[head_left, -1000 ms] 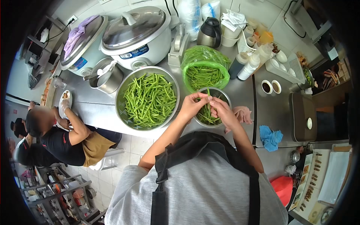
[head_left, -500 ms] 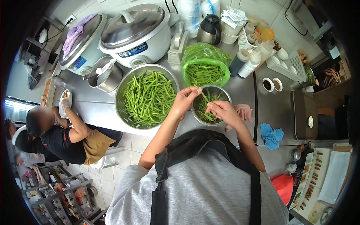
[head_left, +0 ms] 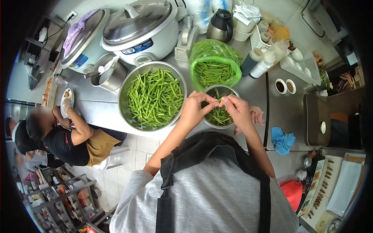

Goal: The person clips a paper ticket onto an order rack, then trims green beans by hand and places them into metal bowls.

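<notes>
Across the brushed stainless-steel counter [head_left: 93, 105], two large white rice cookers with steel lids stand by the tiled wall, near the perforated steel colander [head_left: 123, 112] of green beans [head_left: 155, 97]. Over the small round steel bowl [head_left: 227, 123], left hand [head_left: 197, 106] and right hand [head_left: 237, 110] pinch a slender green bean [head_left: 218, 102] between fingertips. A dark-clothed person [head_left: 66, 136] sits at left, near an oval white plate [head_left: 67, 101].

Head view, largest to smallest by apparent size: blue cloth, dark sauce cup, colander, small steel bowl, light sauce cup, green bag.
Colander
Green bag
Small steel bowl, partly covered
Blue cloth
Dark sauce cup, light sauce cup: alike, unranked
</notes>
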The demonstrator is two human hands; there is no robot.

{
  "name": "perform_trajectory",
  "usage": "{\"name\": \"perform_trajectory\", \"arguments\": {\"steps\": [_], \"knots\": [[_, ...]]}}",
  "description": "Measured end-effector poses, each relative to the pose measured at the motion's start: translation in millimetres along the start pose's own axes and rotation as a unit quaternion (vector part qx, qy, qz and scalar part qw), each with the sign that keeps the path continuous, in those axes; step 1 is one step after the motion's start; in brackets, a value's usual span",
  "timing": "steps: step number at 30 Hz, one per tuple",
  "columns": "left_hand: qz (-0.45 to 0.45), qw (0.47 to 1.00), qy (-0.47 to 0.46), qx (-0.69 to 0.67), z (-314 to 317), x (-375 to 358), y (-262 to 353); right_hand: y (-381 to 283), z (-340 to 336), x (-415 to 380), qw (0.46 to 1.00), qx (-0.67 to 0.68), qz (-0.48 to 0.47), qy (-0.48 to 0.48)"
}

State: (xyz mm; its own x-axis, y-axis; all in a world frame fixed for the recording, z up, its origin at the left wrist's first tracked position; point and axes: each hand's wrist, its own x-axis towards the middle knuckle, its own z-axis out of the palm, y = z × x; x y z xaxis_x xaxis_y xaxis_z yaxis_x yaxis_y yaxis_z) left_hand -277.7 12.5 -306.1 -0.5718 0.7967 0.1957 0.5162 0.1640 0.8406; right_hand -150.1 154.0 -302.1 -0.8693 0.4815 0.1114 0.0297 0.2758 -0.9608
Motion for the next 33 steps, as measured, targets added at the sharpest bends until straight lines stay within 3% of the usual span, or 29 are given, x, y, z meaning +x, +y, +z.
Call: {"name": "perform_trajectory", "arguments": {"steps": [4,6,10,12,13,14,17,19,21,22,23,26,28,31,33], "knots": [[-0.105,0.971,0.011,-0.215,8,-2,-9,-5,-5,5,0.993,0.017,0.088,-0.072],[-0.151,0.933,0.038,-0.326,4,-1,-14,-3,-5,8,0.992,-0.023,0.061,-0.106],[-0.154,0.934,0.17,-0.274,-45,2,-33,13,-5,9,0.992,-0.047,0.021,-0.115],[-0.19,0.952,0.184,-0.153,-78,-2,-51,19,-10,10,0.988,-0.059,0.053,-0.129],[-0.19,0.967,0.166,0.035,-95,-5,-56,22,-11,11,0.986,-0.065,0.068,-0.135],[-0.182,0.947,0.142,0.223,-104,-7,-59,26,-11,11,0.988,-0.079,0.042,-0.123],[-0.011,0.877,0.214,0.43,-95,10,-65,34,-10,14,0.988,-0.112,-0.017,-0.105],[0.017,0.942,0.162,0.293,-72,37,-43,34,-14,19,0.984,-0.13,-0.029,-0.116],[-0.007,0.984,0.031,0.176,-41,65,-22,23,-17,23,0.973,-0.176,0.065,-0.134],[0.072,0.981,0.02,0.18,-19,81,-37,18,-17,24,0.964,-0.198,0.112,-0.14],[0.069,0.979,-0.026,0.189,0,95,-43,18,-18,23,0.968,-0.189,0.092,-0.135],[0.181,0.945,-0.098,0.253,47,131,-82,24,-23,18,0.976,-0.177,0.047,-0.115],[0.198,0.92,-0.145,0.307,56,147,-83,28,-25,16,0.977,-0.181,0.038,-0.102],[0.202,0.89,-0.175,0.371,57,155,-86,19,-27,14,0.955,-0.24,0.128,-0.114],[0.197,0.893,-0.16,0.37,48,154,-86,31,-24,9,0.982,-0.157,0.077,-0.07]]}}
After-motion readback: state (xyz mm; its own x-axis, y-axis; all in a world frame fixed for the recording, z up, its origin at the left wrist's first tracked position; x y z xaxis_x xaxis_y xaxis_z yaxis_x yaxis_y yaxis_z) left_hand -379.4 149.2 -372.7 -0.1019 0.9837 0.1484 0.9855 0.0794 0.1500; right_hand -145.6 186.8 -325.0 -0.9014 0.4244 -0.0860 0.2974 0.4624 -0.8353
